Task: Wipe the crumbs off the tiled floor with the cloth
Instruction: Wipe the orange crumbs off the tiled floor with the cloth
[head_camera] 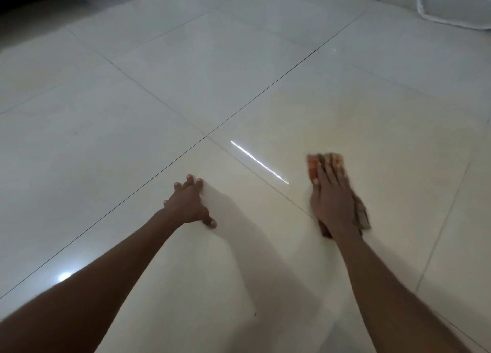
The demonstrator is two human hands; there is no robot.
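Head view looked down on a glossy tiled floor point(239, 68) of pale square tiles with dark grout lines. The right hand point(330, 201) lay flat on an orange-brown cloth point(316, 164), its grip spread with straight fingers pressing the cloth onto the tile; the cloth showed past the fingertips and beside the wrist, blurred. The left hand point(188, 202) was braced on the floor well apart from the cloth, fingers splayed, holding nothing. Crumbs were too small to make out. A white padded thing point(451, 4) lay at the far right.

No readable text, labels or numbers anywhere
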